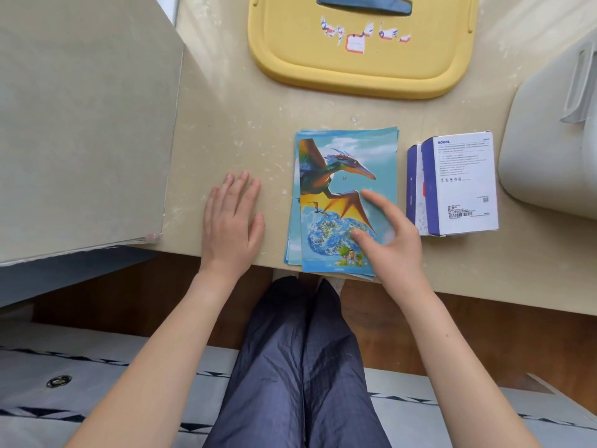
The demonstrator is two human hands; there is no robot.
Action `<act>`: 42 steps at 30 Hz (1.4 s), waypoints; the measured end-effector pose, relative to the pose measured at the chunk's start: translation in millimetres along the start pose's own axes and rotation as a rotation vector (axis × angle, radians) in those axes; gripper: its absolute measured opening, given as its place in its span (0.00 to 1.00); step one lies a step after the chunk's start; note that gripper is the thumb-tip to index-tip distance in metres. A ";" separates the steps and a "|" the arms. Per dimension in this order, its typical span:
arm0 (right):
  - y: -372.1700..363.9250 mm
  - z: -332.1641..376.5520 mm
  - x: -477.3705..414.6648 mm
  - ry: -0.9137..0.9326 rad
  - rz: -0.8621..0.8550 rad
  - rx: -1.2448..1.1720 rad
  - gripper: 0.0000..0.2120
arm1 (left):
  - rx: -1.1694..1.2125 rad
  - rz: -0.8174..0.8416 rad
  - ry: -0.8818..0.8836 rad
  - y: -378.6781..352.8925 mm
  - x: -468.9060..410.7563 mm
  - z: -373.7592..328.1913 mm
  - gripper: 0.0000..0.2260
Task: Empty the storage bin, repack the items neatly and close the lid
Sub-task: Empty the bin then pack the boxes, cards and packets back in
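A stack of blue picture cards (336, 163) with a flying reptile on top lies at the table's near edge, slightly fanned. My right hand (392, 244) rests on the stack's lower right part, fingers spread, holding nothing. Flat on the table just left of the stack lies my left hand (231, 221), open and apart from the cards. The yellow bin lid (361, 63), with a dark blue handle and torn labels, lies at the back. Part of a pale grey storage bin (549, 150) shows at the right edge. Two white and blue boxes (458, 185) sit between stack and bin.
A large beige board or box (80, 124) covers the table's left side. The beige table (226, 124) ends just below my hands. Under it are my legs in dark trousers (300, 367) and a patterned rug (80, 383).
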State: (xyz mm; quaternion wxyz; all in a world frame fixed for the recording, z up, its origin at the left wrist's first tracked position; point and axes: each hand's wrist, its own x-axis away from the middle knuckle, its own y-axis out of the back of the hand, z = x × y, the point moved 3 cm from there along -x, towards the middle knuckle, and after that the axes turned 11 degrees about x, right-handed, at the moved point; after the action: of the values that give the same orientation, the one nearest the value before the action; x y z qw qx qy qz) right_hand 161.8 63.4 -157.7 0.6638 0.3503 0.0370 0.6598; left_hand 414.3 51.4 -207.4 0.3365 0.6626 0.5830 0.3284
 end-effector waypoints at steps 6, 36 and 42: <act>20.0 16.1 21.4 -0.017 -0.026 -0.110 0.27 | 0.054 0.093 0.055 20.4 11.9 -15.8 0.22; 338.4 6.7 34.0 -0.058 -0.221 -0.207 0.33 | 0.419 0.151 0.312 6.7 -32.5 -275.4 0.30; 340.2 -18.7 -17.1 -0.005 -0.085 -0.229 0.33 | 0.512 0.101 0.568 -52.2 -43.0 -274.0 0.37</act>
State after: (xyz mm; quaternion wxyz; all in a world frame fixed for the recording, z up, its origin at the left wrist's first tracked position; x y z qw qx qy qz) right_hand -139.1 16.3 -4.0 0.7269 0.2718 -0.0255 0.6301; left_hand 154.2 30.8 -99.7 -0.0312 0.6358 0.6828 0.3586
